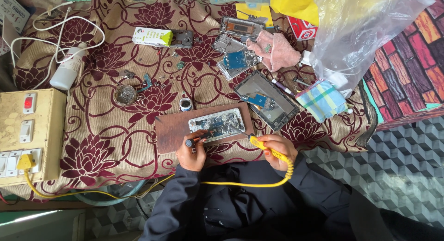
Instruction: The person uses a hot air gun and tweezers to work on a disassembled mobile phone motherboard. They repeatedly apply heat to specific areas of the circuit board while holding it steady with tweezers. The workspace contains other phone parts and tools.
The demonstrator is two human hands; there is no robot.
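An opened phone (216, 124) with its circuit board showing lies on a brown wooden board (173, 129) in front of me. My left hand (192, 153) grips a small dark-handled tool (196, 139) whose tip rests on the phone's near left part. My right hand (276, 151) holds a yellow soldering iron (264, 146); its metal tip reaches the phone's near right edge. A yellow coiled cord (259, 183) runs from the iron across my lap.
A second opened phone (266, 100), phone frames (238, 44), a pink cloth (276, 50), a checked cloth (321, 100), a small tin (185, 104), a round dish (125, 95), a white bottle (68, 67) and a switch box (30, 134) lie around on the patterned cloth.
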